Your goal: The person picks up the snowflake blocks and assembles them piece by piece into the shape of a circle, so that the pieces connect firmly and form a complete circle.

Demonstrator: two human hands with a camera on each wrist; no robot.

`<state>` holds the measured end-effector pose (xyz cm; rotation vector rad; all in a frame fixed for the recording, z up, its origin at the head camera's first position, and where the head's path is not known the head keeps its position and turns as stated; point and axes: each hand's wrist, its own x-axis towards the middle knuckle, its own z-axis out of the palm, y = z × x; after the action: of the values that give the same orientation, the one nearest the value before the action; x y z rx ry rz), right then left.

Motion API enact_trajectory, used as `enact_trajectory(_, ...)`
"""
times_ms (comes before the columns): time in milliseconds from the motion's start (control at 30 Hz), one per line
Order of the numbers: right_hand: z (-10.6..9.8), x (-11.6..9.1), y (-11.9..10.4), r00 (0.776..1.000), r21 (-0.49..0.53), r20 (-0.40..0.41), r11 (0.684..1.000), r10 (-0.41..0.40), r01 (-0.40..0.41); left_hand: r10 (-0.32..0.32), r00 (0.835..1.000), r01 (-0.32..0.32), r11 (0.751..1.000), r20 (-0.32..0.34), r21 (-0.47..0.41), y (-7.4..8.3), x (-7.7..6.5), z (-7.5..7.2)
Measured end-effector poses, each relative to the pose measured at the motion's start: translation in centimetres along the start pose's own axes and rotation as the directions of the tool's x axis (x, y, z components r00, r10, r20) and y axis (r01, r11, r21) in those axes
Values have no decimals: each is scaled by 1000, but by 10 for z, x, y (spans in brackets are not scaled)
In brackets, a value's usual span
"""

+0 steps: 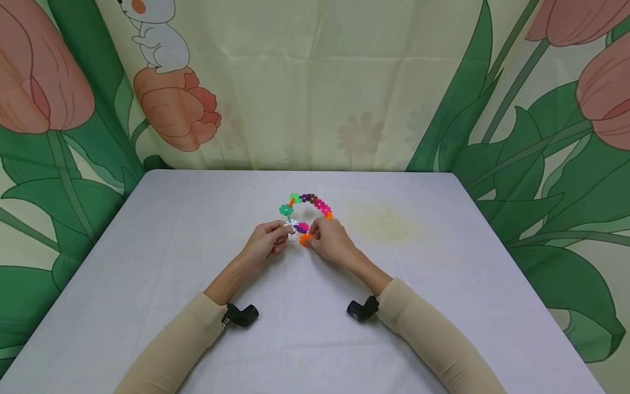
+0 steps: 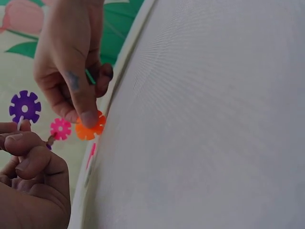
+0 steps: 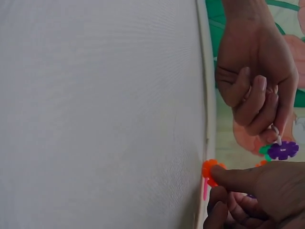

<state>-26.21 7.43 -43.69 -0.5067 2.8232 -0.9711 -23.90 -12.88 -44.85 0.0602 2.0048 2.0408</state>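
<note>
A curved chain of notched plastic discs point(image 1: 322, 207) joined edge to edge loops between my hands, in green, dark purple, pink, orange and white. My left hand point(image 1: 263, 243) pinches a white disc point(image 1: 292, 235) at the left end; a purple disc point(image 2: 25, 107) is attached right at those fingertips. With thumb and fingers my right hand point(image 1: 334, 241) pinches an orange disc point(image 1: 305, 241). Just below it in the right wrist view a pink disc point(image 3: 205, 189) shows edge-on. Another pink disc point(image 2: 60, 129) sits between the hands. Fingers hide part of the chain.
A white cloth covers the table point(image 1: 315, 339), with a faint yellowish stain point(image 1: 389, 221) right of the hands. Behind hangs a curtain point(image 1: 315, 82) printed with tulips and a rabbit. Black wrist cameras point(image 1: 241, 316) are strapped at both sleeves.
</note>
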Motion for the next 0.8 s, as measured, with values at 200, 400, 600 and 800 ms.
enact_trajectory(200, -6, -4, 2, 1000, 12, 2, 1000, -16, 16, 10, 1000, -10, 1000, -3, 7, 1, 0, 1)
enact_trajectory(400, -9, -6, 8, 999, -19, 33, 999, -34, 34, 16, 1000, -16, 1000, 1, 10, 1, -1, 1)
enact_trajectory(600, -11, -9, 12, 996, -25, 72, 998, -51, 53, 15, 1000, -15, 1000, 8, 9, 0, 0, 1)
enact_trajectory(800, -14, -9, 19, 991, 40, 123, 998, -59, 54, 3, 1000, -3, 1000, 4, 13, 0, 0, 0)
